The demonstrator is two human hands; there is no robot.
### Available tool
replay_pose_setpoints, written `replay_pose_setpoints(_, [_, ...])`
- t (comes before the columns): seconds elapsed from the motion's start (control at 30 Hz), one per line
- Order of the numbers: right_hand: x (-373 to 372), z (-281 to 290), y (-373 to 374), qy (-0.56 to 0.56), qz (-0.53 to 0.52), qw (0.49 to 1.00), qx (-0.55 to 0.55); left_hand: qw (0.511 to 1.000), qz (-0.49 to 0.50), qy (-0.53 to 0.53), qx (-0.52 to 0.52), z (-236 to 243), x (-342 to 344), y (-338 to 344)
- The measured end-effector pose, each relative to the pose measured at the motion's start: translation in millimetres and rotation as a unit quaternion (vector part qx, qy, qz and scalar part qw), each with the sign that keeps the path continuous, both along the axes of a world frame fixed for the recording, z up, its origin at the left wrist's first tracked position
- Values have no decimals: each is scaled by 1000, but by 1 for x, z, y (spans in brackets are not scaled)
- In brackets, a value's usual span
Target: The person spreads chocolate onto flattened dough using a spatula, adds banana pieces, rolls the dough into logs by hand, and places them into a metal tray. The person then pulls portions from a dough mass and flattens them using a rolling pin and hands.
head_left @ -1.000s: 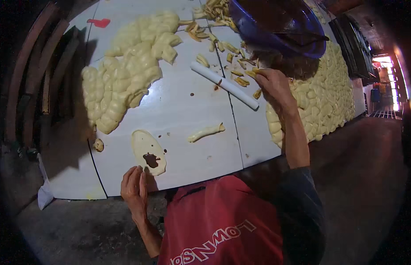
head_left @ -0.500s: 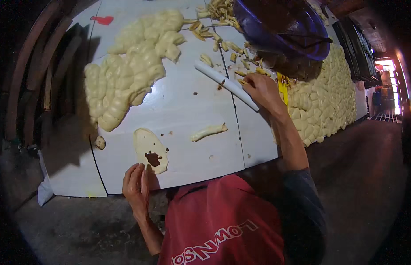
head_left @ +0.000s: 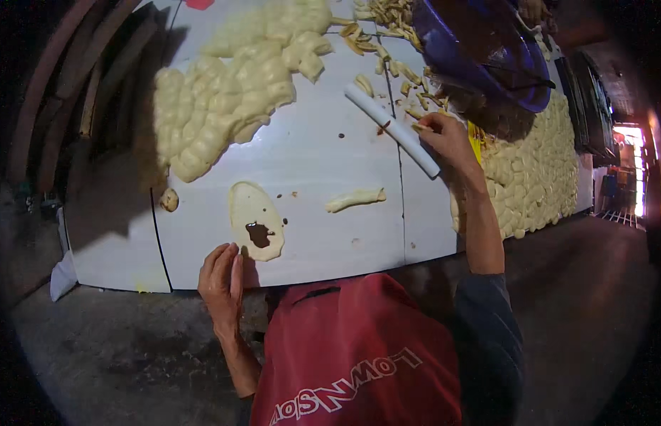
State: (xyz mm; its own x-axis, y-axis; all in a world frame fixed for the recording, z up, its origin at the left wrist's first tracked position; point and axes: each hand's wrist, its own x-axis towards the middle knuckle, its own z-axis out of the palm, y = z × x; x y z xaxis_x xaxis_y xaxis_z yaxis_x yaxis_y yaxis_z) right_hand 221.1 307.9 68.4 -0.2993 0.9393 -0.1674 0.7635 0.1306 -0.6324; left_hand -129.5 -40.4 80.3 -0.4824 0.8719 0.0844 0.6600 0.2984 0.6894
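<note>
The flat, pale dough oval [head_left: 248,202] bears pooled brown sauce [head_left: 259,235]; a yellow strip [head_left: 420,127] sits in the right hand [head_left: 448,142].

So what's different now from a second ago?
The right hand has moved a little left, toward the white rod, so a yellow strip now shows beside it. I can't tell whether it grips the small piece at its fingertips. The left hand, the flat dough beside it, the rod and the rolled dough stayed put; the camera shifted the whole view.
</note>
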Motion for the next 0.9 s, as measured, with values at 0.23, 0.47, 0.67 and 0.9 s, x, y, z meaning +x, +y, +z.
replay_pose_setpoints(0.23, [-66, 55, -58, 174, -34, 969, -171, 999, -9, 29, 21, -9, -13, -5])
replay_pose_setpoints(0.47, [-174, 39, -162, 163, 171, 946, -221, 997, -39, 40, 45, -14, -24, 4])
replay_pose_setpoints(0.67, [-204, 15, -204, 129, 281, 943, -125, 997, -69, 29, 33, -14, -36, 3])
replay_pose_setpoints(0.9, [-211, 13, -219, 73, 303, 950, 28, 983, -176, 31, 45, -19, -40, 19])
